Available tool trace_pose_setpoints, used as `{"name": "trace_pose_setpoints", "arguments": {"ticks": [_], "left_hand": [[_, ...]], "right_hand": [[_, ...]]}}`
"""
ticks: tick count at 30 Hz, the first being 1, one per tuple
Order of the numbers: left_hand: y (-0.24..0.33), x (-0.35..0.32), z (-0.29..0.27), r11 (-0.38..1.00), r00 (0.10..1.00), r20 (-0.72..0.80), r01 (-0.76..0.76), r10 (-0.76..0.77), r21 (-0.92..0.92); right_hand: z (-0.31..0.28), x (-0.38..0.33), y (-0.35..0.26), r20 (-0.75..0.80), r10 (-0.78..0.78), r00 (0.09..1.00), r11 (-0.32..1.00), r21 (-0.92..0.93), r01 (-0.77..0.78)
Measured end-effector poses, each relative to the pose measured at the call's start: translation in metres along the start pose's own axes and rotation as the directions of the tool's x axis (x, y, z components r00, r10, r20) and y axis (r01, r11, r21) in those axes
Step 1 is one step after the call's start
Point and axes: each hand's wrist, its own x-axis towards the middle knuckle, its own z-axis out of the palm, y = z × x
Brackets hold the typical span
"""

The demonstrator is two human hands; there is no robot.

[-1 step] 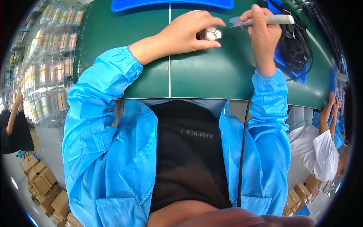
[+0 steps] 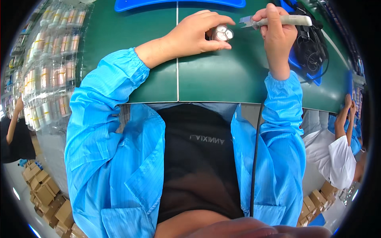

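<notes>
My left hand curls around a small upright bundle of three cylinders with round white ends facing up. Thumb and index finger reach past its two sides, and the other fingers are mostly hidden. To its right, my right hand grips a slim tool with a pale grey handle. The tool's flat, translucent head points left toward the bundle, apart from it. What kind of tool it is I cannot make out. Both hands are over the green table.
A blue tray lies at the table's far edge. Black cables are heaped on a blue tray at the right. Racks of wrapped cylinders stand at left, above cardboard boxes. Another person is at the right.
My right hand has shifted slightly right with the tool, widening the gap to the bundle. My left index finger has drawn back a little.
</notes>
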Motion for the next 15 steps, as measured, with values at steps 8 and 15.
{"name": "trace_pose_setpoints", "arguments": {"ticks": [8, 15], "left_hand": [[-0.003, -0.001, 0.016, 0.994, 0.994, -0.077, 0.071, -0.078, -0.088], [-0.004, 0.000, 0.017, 0.990, 0.991, -0.042, 0.122, -0.125, -0.069]], "right_hand": [[-0.003, -0.017, -0.007, 0.049, -0.159, 0.986, 0.984, 0.087, 0.155], [-0.001, -0.020, -0.008, 0.091, -0.159, 0.983, 0.987, -0.009, 0.160]]}}
